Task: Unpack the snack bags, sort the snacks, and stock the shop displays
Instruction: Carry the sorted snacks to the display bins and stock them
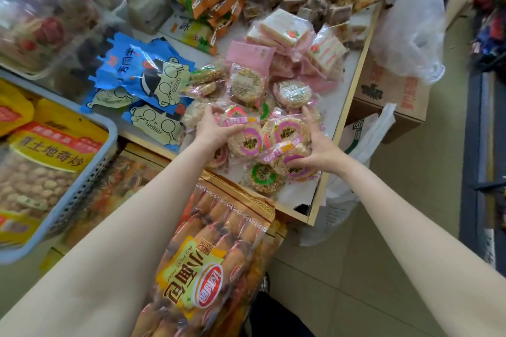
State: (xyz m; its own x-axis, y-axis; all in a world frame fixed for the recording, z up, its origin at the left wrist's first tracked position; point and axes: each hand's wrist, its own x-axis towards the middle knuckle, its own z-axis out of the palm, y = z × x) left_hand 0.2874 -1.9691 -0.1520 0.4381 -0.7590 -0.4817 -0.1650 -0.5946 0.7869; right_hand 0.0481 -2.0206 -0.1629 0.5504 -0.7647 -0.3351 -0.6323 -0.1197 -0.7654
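Two hands work the head view: the left hand (212,128) and right hand (319,145) curl their fingers round a heap of round rice cakes (269,142) in clear wrappers, cupping it from either side at the near corner of the display surface (347,96). Blue snack packets (142,79) lie just beside. Slippery wrappers could let cakes squirt out and drop off the edge onto the floor (383,241).

rice cakes (262,142) on shelf (339,107), basket (90,172) left, box (388,93) right
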